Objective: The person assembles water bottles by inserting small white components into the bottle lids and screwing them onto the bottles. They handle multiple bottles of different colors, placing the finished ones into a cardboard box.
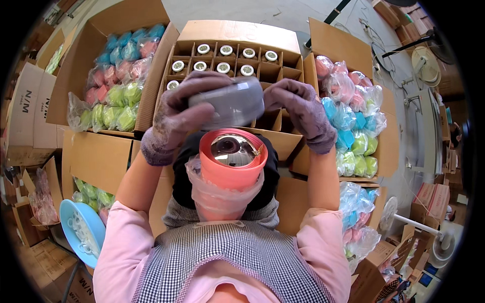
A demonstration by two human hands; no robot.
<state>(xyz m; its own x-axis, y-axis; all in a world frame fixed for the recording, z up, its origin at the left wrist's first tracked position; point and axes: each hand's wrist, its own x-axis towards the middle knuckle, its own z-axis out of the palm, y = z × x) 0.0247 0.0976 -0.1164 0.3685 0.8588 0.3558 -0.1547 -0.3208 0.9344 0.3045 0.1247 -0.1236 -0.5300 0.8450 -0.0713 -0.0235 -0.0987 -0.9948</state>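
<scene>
My left hand (179, 108), in a purple-brown work glove, is closed round a grey, see-through round plastic cover (227, 102). The gloved fingers of my right hand (305, 108) are bent together and meet the cover's right edge. Just below the cover, a coral-pink cylindrical container (233, 202) stands upright between my legs, with loose clear film around its body. A shiny, mirror-like domed surface (233, 150) sits inside its pink rim.
Ahead stands a divided carton (237, 33) with several white-ringed tops (226, 50) in its cells. Open boxes of bagged blue, pink and green pieces flank it (115, 76) (348, 121). At lower left, a blue basin (68, 214) holds white rings (83, 230).
</scene>
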